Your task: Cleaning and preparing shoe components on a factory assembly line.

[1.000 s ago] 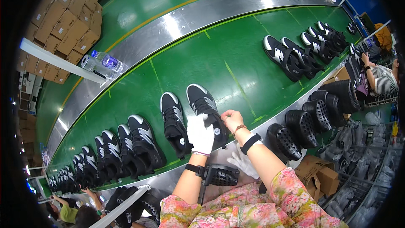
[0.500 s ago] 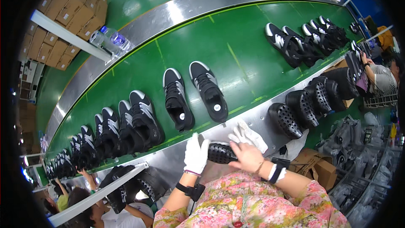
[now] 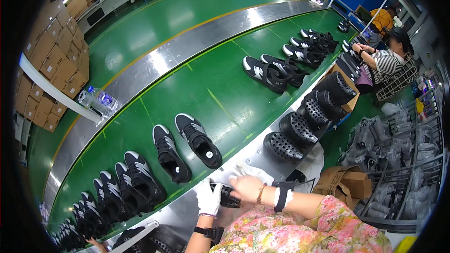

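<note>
Your gloved left hand (image 3: 207, 198) and bare right hand (image 3: 248, 189) have drawn closer together at the black perforated piece (image 3: 228, 198) since half a second ago. It's just in front of your torso, near the metal ledge (image 3: 255, 155). Left is wrapped around its left end; right's fingers are at its upper edge, can't tell if gripping. White glove (image 3: 257, 172) lies just beyond.

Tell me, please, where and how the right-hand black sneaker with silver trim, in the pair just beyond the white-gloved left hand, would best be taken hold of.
Probably by the heel collar, pinched inside and out from the near side: the black, silver-trimmed sneaker stands upright on the green surface, its top open and toe pointing away, so the heel lies nearest.
</note>
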A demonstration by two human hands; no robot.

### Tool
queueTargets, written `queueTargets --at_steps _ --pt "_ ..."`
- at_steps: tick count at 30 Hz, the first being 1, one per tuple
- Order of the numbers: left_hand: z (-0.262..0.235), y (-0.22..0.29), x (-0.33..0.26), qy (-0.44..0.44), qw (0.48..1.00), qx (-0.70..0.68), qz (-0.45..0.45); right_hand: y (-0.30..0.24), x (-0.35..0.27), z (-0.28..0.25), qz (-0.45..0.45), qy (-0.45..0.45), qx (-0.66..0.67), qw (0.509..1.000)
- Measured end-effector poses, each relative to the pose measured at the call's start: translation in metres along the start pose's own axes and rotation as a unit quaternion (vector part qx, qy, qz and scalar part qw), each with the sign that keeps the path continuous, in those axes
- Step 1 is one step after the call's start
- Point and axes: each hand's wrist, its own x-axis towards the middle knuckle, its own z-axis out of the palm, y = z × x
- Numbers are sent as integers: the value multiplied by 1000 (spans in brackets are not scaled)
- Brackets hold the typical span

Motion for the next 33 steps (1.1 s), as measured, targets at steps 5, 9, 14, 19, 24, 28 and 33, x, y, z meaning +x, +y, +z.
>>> queueTargets --at_steps 5,9,14,19,24,28,33 --pt "2 -16 -12 63 995 -17 -76 12 -15 -57 13 188 13 982" --pt "-9 -11 -22 80 996 21 -36 51 -46 -54 43 247 54 967" --pt "-20 13 -40 63 997 15 33 92 -83 -80 88 441 42 892" --pt "-32 45 -28 -72 990 -2 117 95 -96 -72 126 453 109 876" --pt "-24 41 -45 -71 972 127 185 62 -86 -15 75 309 147 937" --pt "-8 16 -63 -29 983 87 157 28 -72 36 11 109 129 986" --pt "-22 -3 -103 47 993 48 97 -13 -34 75 -132 22 -13 991"
